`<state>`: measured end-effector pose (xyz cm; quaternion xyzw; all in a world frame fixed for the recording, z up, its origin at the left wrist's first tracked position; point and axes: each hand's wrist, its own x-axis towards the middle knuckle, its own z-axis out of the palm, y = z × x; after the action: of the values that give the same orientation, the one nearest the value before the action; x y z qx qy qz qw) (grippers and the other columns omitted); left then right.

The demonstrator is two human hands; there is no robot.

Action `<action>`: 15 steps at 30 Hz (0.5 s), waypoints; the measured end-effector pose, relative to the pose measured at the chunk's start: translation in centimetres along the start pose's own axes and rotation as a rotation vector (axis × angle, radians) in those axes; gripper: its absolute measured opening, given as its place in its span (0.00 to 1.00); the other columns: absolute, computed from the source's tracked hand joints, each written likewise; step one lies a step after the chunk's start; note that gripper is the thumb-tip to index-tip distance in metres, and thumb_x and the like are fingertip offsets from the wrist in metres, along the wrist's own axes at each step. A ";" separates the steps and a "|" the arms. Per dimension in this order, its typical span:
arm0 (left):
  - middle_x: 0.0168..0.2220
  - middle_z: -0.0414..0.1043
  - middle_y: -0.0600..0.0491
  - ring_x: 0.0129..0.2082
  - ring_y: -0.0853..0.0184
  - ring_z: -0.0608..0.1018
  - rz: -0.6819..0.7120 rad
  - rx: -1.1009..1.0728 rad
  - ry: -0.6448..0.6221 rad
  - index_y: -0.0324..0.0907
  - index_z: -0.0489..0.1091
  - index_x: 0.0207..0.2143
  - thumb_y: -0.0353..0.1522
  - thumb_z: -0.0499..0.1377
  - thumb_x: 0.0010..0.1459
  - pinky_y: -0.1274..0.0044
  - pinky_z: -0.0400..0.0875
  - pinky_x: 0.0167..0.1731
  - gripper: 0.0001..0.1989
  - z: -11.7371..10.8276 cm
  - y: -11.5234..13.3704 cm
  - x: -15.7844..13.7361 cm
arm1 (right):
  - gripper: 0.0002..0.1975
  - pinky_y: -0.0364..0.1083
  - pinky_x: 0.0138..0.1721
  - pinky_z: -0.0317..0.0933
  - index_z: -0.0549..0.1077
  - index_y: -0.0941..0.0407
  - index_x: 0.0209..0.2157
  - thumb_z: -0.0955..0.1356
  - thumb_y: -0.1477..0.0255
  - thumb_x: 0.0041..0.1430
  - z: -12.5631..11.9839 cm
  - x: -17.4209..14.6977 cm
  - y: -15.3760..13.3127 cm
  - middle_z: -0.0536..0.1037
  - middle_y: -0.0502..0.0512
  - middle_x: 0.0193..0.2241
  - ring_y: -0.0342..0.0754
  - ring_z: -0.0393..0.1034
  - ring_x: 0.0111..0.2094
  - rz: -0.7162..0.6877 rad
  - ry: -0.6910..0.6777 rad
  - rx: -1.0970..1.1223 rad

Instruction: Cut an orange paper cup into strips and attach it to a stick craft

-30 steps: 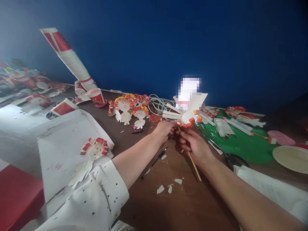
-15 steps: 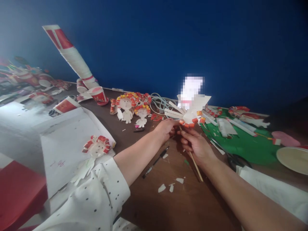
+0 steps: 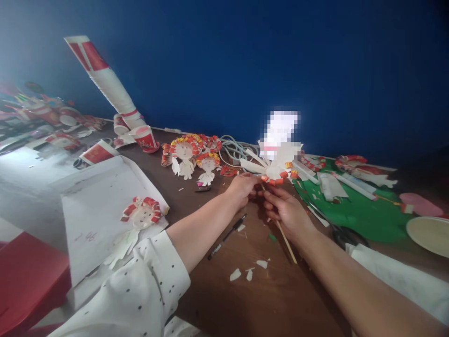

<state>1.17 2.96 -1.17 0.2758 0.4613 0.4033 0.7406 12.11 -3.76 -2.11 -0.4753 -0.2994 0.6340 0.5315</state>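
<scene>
My left hand (image 3: 242, 189) pinches the near edge of a white paper cutout (image 3: 278, 169), which has orange and yellow curled paper rolls along its lower edge and strips fanning out to the left. Just right of it, my right hand (image 3: 286, 213) is closed around a thin wooden stick (image 3: 287, 244). The stick slants down toward me, its upper end meeting the cutout between both hands. Fingertips of both hands are partly hidden. Below the left forearm lies a black pen (image 3: 227, 238), near white paper scraps (image 3: 235, 274).
Finished-looking paper dolls (image 3: 184, 154) stand behind my left hand. Another doll (image 3: 142, 214) rests on a large white sheet (image 3: 94, 201). A red paper cup (image 3: 144, 138) sits further back. To the right are a green sheet (image 3: 372, 220), scissors (image 3: 345, 236) and a round lid (image 3: 430, 234).
The view has shifted very slightly. Both hands keep their grip, and the cutout has tilted a little, its upper right flap showing less.
</scene>
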 end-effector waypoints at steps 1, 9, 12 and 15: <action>0.14 0.60 0.60 0.11 0.79 0.62 -0.001 -0.009 -0.014 0.38 0.61 0.22 0.25 0.61 0.51 0.85 0.47 0.12 0.10 0.0 0.1 0.0 | 0.17 0.35 0.13 0.39 0.76 0.54 0.38 0.74 0.72 0.42 -0.1 0.1 0.0 0.75 0.50 0.30 0.35 0.55 0.19 0.006 -0.010 0.014; 0.17 0.63 0.56 0.14 0.78 0.67 -0.052 -0.004 -0.082 0.36 0.66 0.24 0.31 0.57 0.56 0.86 0.58 0.14 0.09 -0.3 0.8 -0.1 | 0.17 0.34 0.13 0.36 0.74 0.53 0.37 0.73 0.75 0.41 -0.4 0.6 -0.6 0.73 0.49 0.29 0.34 0.53 0.18 0.062 -0.012 0.104; 0.17 0.63 0.57 0.14 0.77 0.67 0.020 0.045 -0.088 0.36 0.67 0.24 0.28 0.58 0.54 0.85 0.58 0.14 0.07 -0.3 0.6 -0.2 | 0.16 0.35 0.12 0.37 0.74 0.53 0.37 0.73 0.75 0.43 -0.6 0.7 -0.6 0.73 0.49 0.29 0.35 0.54 0.18 0.044 -0.022 0.080; 0.15 0.60 0.59 0.12 0.79 0.64 0.064 0.086 -0.070 0.36 0.65 0.22 0.26 0.58 0.53 0.85 0.56 0.14 0.07 -0.2 0.3 -0.1 | 0.16 0.35 0.13 0.38 0.74 0.54 0.37 0.73 0.74 0.43 -0.7 0.8 -0.5 0.74 0.49 0.30 0.35 0.54 0.19 0.037 -0.026 0.075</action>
<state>0.86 2.99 -0.97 0.3359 0.4430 0.3969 0.7303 12.97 -2.98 -2.12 -0.4521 -0.2736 0.6607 0.5332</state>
